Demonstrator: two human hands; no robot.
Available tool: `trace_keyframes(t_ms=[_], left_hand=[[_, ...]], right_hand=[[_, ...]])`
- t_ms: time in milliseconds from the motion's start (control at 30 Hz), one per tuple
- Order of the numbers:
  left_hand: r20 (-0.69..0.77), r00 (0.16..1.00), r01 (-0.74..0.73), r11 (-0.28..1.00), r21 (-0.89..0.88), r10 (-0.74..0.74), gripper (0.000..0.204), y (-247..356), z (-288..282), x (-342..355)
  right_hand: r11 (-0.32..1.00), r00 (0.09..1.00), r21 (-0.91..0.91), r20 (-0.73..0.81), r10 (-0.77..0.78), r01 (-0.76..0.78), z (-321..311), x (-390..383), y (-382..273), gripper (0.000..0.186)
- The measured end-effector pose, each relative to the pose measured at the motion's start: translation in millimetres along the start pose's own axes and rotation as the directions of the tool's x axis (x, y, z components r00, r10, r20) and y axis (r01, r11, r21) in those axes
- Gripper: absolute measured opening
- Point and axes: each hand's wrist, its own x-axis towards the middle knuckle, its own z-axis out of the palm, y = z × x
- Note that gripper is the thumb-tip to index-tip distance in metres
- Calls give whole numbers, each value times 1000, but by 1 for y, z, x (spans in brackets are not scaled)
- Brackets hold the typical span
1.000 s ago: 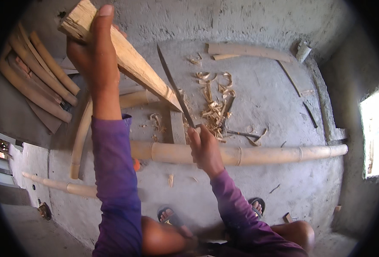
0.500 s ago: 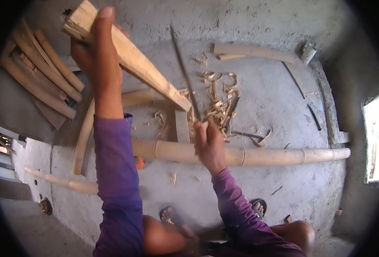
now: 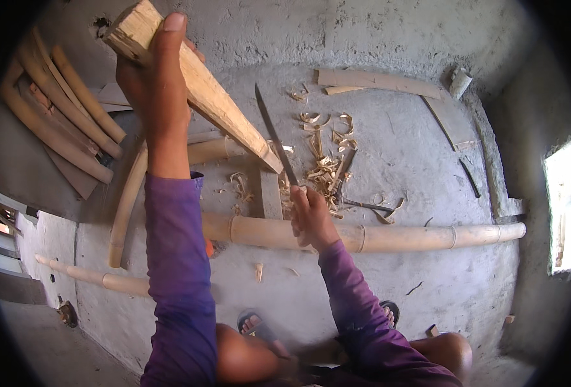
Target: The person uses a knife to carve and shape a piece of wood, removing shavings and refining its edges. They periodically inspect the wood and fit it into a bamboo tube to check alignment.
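Tan bamboo lengths (image 3: 89, 97) are resting left of the left hand (image 3: 160, 97), which is gripping the thick end of a squared wooden bar (image 3: 224, 115). From that hand the bar is slanting down rightward, its far end just beside a dark knife (image 3: 274, 133). The right hand (image 3: 312, 218) is clasping the knife's handle. Curled shavings (image 3: 324, 173) are lying beyond that hand, and a bamboo pole (image 3: 411, 238) is stretching below it.

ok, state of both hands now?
Left hand: closed, holding the wooden piece near its upper end.
Right hand: closed, holding the long-bladed knife.
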Motion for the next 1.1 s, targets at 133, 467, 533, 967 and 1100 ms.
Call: trace_keyframes(t_ms=[133, 467, 533, 967, 1100], left_hand=[[-24, 998, 51, 999, 8, -51, 27, -4, -2, -1], [-18, 999, 27, 999, -39, -28, 30, -5, -7, 2], [-68, 997, 25, 1000, -14, -25, 30, -9, -12, 5], [-120, 992, -22, 998, 66, 30, 40, -32, 12, 35], [-136, 990, -12, 989, 150, 32, 46, -46, 12, 38]], right_hand=[[804, 848, -395, -103, -520, 445, 3, -8, -3, 31], [906, 989, -420, -148, -21, -44, 3, 15, 18, 39], [853, 963, -514, -172, -205, 90, 4, 11, 22, 39], [818, 985, -567, -67, -161, 95, -8, 40, -14, 46], [787, 863, -471, -98, -496, 399, -15, 39, -17, 38]])
